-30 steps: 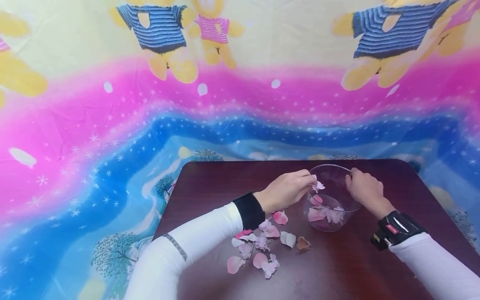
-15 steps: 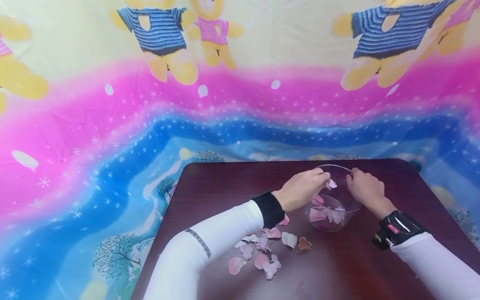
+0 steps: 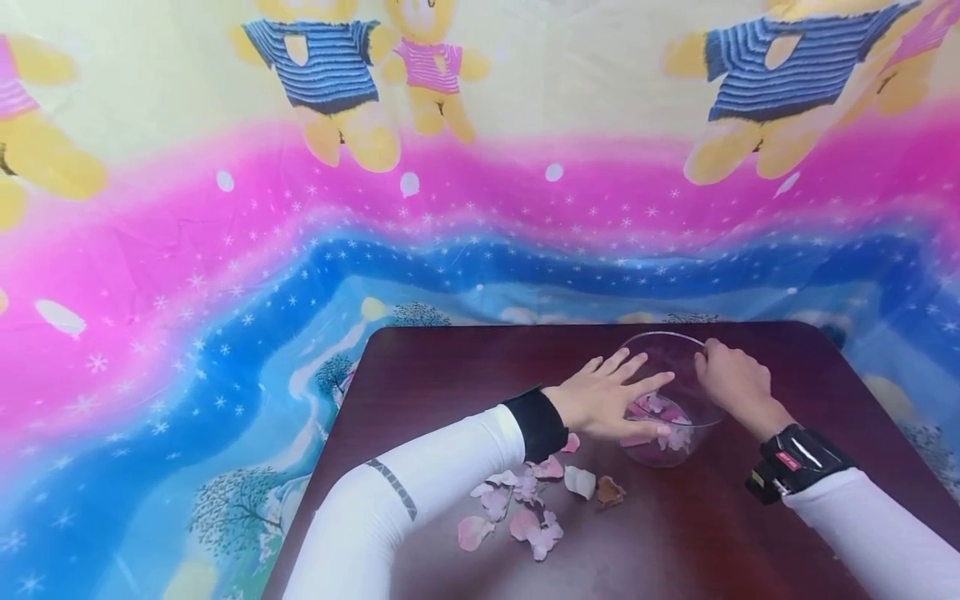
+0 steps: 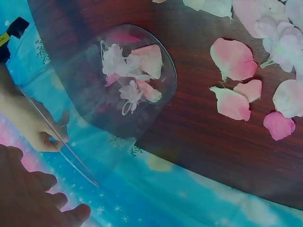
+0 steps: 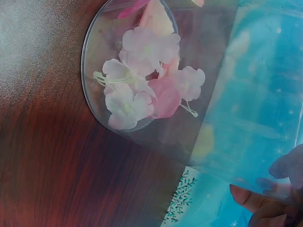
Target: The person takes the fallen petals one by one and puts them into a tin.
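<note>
One glass bowl (image 3: 671, 400); two hands

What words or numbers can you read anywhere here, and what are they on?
No word or number can be read.
Red label on the black wrist device on the right arm: too small and blurred to read.
Grey marks on the left white sleeve: a pattern, not legible as letters.
Yellow tag at the edge of the left wrist view: no text shows.
Cloth backdrop: only bears, stars and trees, no writing.
</note>
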A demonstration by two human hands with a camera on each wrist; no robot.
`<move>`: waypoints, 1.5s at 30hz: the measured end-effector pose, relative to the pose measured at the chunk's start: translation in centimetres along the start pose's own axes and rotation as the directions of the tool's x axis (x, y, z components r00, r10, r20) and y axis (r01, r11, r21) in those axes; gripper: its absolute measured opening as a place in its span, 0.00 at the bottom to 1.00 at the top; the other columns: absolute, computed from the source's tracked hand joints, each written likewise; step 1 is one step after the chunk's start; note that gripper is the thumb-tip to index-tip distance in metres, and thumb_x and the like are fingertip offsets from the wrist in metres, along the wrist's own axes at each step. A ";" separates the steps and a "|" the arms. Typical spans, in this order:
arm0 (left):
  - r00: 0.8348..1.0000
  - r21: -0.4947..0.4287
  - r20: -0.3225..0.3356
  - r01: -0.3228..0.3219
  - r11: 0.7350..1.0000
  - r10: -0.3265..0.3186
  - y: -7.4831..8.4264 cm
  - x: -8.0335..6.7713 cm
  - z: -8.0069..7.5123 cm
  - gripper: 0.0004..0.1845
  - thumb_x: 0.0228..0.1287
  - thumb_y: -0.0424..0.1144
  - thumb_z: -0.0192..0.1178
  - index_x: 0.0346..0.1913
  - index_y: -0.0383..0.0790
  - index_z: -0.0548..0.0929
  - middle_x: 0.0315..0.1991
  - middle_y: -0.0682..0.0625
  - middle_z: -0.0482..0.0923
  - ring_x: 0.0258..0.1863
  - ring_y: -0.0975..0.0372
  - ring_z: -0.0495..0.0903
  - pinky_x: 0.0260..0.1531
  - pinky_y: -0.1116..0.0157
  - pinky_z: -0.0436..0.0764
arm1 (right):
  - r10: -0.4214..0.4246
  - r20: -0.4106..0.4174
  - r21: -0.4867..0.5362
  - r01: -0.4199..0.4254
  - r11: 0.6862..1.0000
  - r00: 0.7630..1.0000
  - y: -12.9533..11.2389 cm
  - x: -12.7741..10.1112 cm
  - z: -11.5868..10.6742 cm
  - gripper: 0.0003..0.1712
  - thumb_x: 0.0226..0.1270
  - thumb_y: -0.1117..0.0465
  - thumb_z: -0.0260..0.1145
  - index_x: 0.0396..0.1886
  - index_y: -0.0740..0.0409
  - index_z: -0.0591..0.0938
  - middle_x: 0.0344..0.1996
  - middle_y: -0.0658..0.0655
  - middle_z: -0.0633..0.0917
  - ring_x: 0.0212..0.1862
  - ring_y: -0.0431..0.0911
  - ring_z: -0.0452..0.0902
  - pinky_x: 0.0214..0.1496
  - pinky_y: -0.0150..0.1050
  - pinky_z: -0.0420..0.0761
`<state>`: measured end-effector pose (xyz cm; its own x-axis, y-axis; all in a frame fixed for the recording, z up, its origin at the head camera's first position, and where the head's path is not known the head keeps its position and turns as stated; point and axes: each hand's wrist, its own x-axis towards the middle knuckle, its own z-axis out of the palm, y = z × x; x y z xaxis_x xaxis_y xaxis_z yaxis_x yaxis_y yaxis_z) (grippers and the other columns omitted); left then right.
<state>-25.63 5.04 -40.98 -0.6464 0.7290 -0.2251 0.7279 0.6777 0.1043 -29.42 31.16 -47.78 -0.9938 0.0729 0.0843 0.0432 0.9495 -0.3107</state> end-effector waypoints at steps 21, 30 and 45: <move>0.993 0.096 -0.110 -0.030 0.995 0.041 -1.3 -1.3 0.8 0.42 0.68 0.77 0.38 0.80 0.74 0.38 0.84 0.56 0.40 0.84 0.58 0.37 0.82 0.54 0.45 | -0.006 -0.021 0.006 0.006 1.000 1.000 0.0 -0.2 -0.1 0.18 0.76 0.55 0.50 0.39 0.67 0.76 0.32 0.75 0.83 0.34 0.70 0.80 0.24 0.58 0.72; 0.992 0.097 -0.122 -0.029 0.995 0.041 -2.7 -2.7 1.5 0.41 0.70 0.74 0.40 0.80 0.72 0.39 0.84 0.53 0.41 0.84 0.57 0.39 0.82 0.52 0.47 | -0.008 -0.009 0.007 0.008 1.000 1.000 -0.2 -0.3 -0.4 0.18 0.77 0.55 0.50 0.38 0.66 0.76 0.31 0.74 0.82 0.34 0.69 0.80 0.24 0.58 0.72; 0.987 0.090 -0.156 -0.031 0.995 0.045 -4.4 -4.7 2.7 0.43 0.70 0.74 0.41 0.81 0.70 0.39 0.84 0.52 0.40 0.84 0.56 0.37 0.82 0.50 0.45 | -0.006 -0.007 0.005 0.006 1.000 1.000 -0.1 -0.2 -0.3 0.19 0.76 0.54 0.49 0.42 0.67 0.75 0.34 0.76 0.82 0.35 0.71 0.80 0.25 0.59 0.73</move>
<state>-25.16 -1.59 -43.03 -0.6411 0.7646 -0.0659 0.7651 0.6435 0.0234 -29.16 31.12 -47.51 -0.9932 0.0697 0.0928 0.0371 0.9485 -0.3146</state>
